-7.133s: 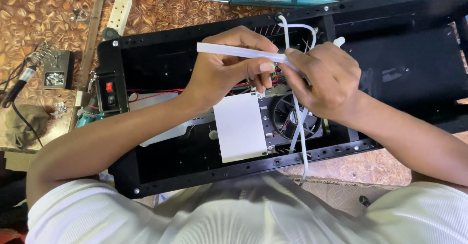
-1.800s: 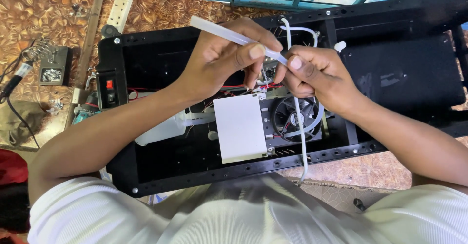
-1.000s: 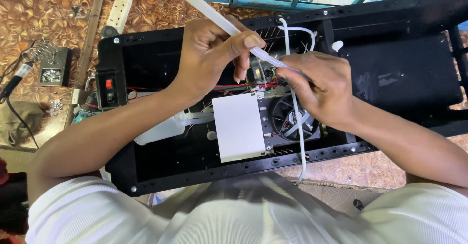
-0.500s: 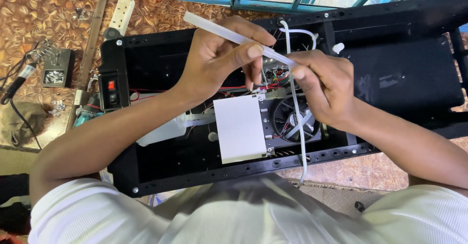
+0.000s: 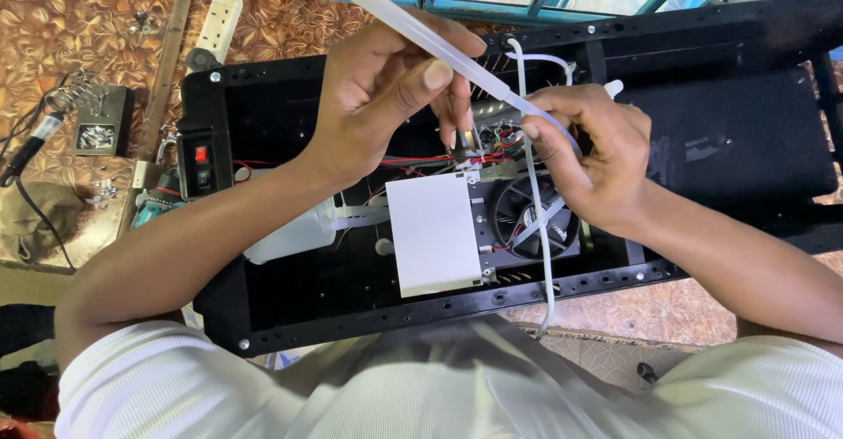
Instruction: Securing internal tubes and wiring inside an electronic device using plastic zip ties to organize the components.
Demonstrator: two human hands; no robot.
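Over the open black metal chassis [image 5: 290, 307], both hands work a long translucent white plastic rod [image 5: 439, 48]. Its upper length is pinched between the left hand's [image 5: 386, 97] thumb and fingers, and it slants from the top edge down to the right. The right hand [image 5: 588, 158] grips the rod's lower end between thumb and forefinger, just above a cluster of red and black wires [image 5: 492, 145]. Below the hands sit a white rectangular plate [image 5: 435, 233] and, touching its right side, a round black cooling fan [image 5: 527, 215]. A thin white cable [image 5: 537, 228] runs down across the fan. On the patterned brown worktop [image 5: 79, 35] to the left lie a white power strip [image 5: 215, 22] and a soldering iron stand [image 5: 92, 123].
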